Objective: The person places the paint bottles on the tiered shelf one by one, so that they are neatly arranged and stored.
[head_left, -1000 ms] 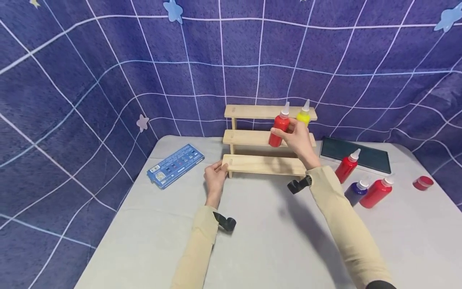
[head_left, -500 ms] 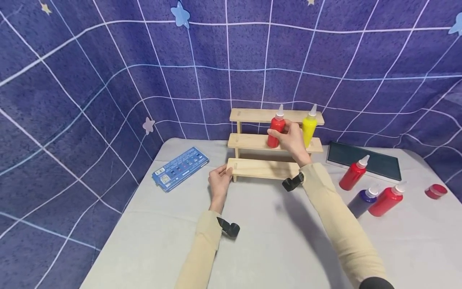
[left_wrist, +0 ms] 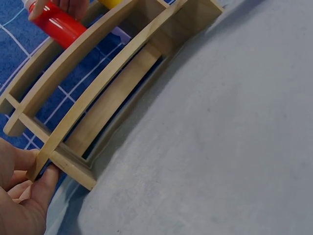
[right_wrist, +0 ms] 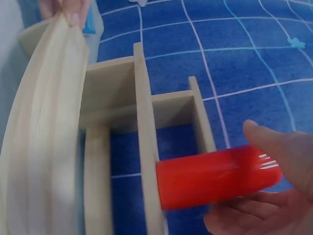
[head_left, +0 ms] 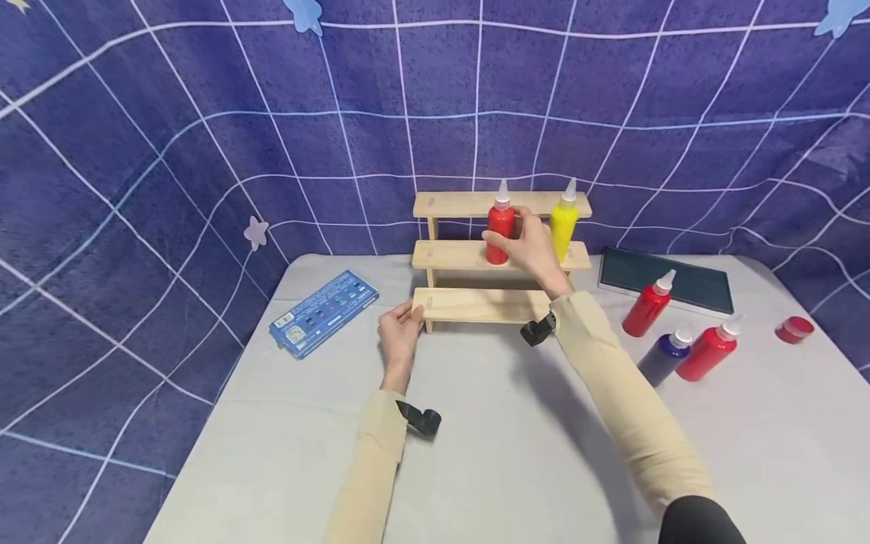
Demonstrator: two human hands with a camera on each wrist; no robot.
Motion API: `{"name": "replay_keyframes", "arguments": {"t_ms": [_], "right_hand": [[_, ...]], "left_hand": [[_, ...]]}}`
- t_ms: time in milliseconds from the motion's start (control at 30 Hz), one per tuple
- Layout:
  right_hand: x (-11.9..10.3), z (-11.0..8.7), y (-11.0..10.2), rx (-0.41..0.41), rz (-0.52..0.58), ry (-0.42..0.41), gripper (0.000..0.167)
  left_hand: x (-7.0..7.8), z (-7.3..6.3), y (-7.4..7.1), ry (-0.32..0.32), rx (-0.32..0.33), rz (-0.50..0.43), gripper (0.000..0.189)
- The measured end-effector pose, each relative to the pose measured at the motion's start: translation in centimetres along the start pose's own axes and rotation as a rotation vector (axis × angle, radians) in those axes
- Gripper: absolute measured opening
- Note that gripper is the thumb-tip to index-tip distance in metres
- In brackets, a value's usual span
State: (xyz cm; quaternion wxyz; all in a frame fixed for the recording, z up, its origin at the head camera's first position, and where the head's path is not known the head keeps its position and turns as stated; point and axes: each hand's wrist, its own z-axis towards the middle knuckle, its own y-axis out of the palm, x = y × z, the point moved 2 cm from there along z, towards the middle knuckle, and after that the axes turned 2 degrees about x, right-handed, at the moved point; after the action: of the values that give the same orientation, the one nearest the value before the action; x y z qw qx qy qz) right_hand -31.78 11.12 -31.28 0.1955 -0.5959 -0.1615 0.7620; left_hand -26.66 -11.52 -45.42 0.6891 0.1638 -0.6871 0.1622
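A three-step wooden display rack [head_left: 476, 304] stands on the table. At its left end, my left hand [head_left: 399, 335] pinches the lowest shelf; thumb and fingers show in the left wrist view. My right hand [head_left: 533, 245] is around a red squeeze bottle [head_left: 499, 225] with a white nozzle, upright on the middle shelf. The right wrist view shows the red bottle [right_wrist: 210, 178] between fingers and thumb, its base against the shelf; the thumb tip looks slightly apart from it. A yellow squeeze bottle [head_left: 563, 229] stands right of my hand on the same shelf.
Right of the rack lie a dark flat tablet-like panel [head_left: 669, 281], a red bottle [head_left: 646, 310], a dark blue bottle [head_left: 662, 359], another red bottle [head_left: 707, 353] and a small red round container [head_left: 794, 329]. A blue printed box [head_left: 324, 313] lies left. A blue curtain [head_left: 435, 91] hangs behind.
My right hand has carried the red bottle left, away from the yellow one, and down onto the middle shelf. The thumb now reaches past the bottle's left edge. My left hand stays at the rack.
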Motion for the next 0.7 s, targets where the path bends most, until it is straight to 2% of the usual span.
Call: {"name": "replay_keyframes", "arguments": {"t_ms": [100,333,500,700], "right_hand": [[-0.7,-0.6,-1.0,0.007,0.016,-0.022,0.077],[-2.9,-3.9,-4.5,0.026,0.110,-0.088,0.077],[-4.0,-6.5,-7.3,0.096,0.155,-0.148,0.074],[-3.7,-9.3,-10.9,0.215,0.215,-0.147,0.071]], "left_hand": [[0.3,0.1,0.1,-0.001,0.000,0.000,0.032],[0.5,0.4,0.1,-0.017,-0.011,-0.026,0.033],[0.4,0.4,0.1,-0.002,-0.016,-0.030,0.032],[0.2,0.1,0.2,-0.023,-0.025,-0.031,0.032]]}}
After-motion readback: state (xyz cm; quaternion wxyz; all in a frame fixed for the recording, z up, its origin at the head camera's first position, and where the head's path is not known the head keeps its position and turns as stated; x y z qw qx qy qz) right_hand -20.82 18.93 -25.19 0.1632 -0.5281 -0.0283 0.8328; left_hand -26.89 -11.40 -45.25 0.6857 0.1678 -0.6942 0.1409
